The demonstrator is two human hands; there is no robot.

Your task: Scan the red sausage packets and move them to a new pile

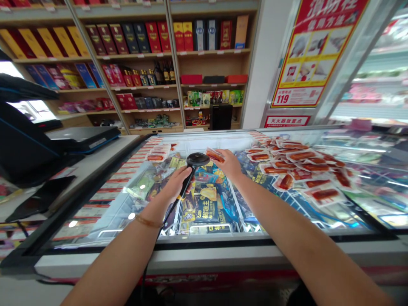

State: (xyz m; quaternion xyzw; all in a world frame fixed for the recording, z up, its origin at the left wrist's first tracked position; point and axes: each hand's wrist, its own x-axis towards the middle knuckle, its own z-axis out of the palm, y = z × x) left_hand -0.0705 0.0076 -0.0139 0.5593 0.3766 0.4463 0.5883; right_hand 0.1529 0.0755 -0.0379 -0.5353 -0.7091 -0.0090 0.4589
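My left hand (pixel 178 182) is wrapped round the handle of a black barcode scanner (pixel 198 159), whose head points away from me and whose cable hangs down past my wrist. To its right, my right hand (pixel 228 163) grips a small clear packet of reddish-brown sausage (pixel 214 155) by one end, close beside the scanner head. Both are held above the glass top of a chest freezer (pixel 178 243). On the glass to the right lies a heap of similar sausage packets (pixel 299 163). A smaller group of packets (pixel 157 155) lies on the glass at the left.
Under the glass are wire baskets with colourful frozen packs (pixel 208 204). A scale (pixel 84 138) and a dark screen (pixel 25 140) stand on the counter at left. Shelves (pixel 210 53) of boxes and bottles line the back wall. A red poster (pixel 315 55) hangs at right.
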